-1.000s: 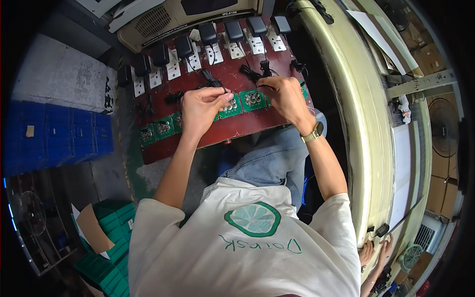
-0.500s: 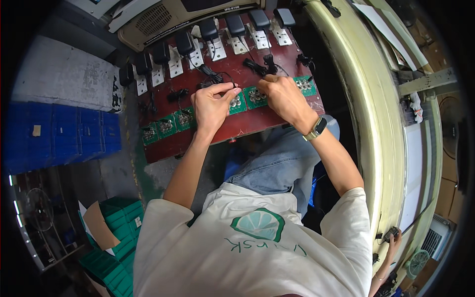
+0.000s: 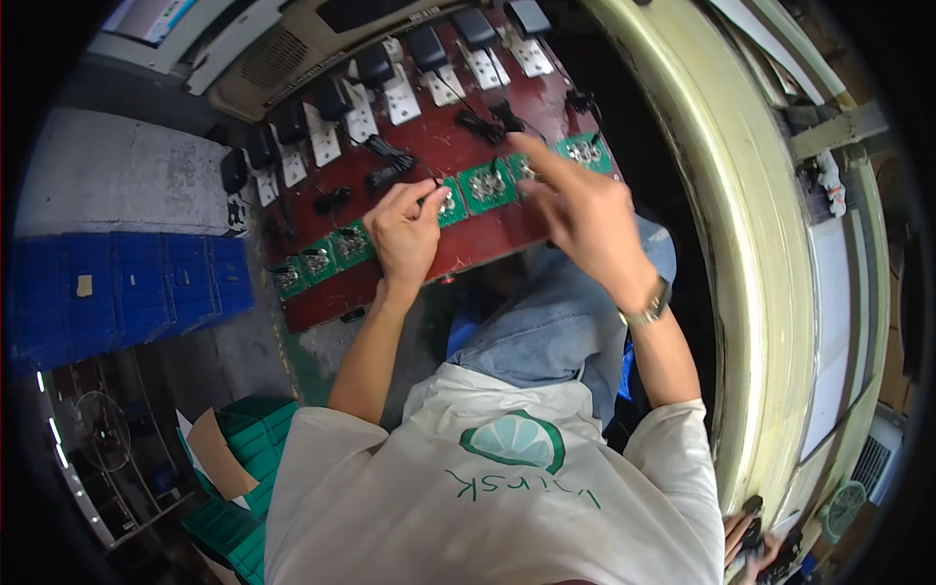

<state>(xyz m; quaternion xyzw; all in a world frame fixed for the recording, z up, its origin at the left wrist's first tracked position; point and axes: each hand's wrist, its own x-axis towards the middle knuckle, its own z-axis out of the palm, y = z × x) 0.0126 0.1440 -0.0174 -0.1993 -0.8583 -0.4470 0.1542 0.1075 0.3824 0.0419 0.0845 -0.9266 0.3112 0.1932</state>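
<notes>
My left hand (image 3: 403,234) is pinched closed on the end of a black cable (image 3: 437,181), over a green circuit board (image 3: 451,203) with round silver parts. The fingertips hide most of the plug. My right hand (image 3: 590,214), smeared by motion, has its fingers apart and holds nothing. It hovers over the right part of the row, partly covering one board. Beside it are another green circuit board (image 3: 487,188) and, at the far right end, one more board (image 3: 585,152). Smaller boards (image 3: 315,261) continue the row to the left.
Black power adapters (image 3: 426,47) stand on white socket plates (image 3: 401,97) along the far side of the dark red table (image 3: 390,304). Bundled black cables (image 3: 388,156) lie between. Blue bins (image 3: 136,283) are at left, green crates (image 3: 244,439) below them. A co-worker's hand (image 3: 763,556) shows at lower right.
My right hand has drawn back to the right from the boards and its fingers have spread. The left hand keeps its pinch. The whole view has shifted slightly.
</notes>
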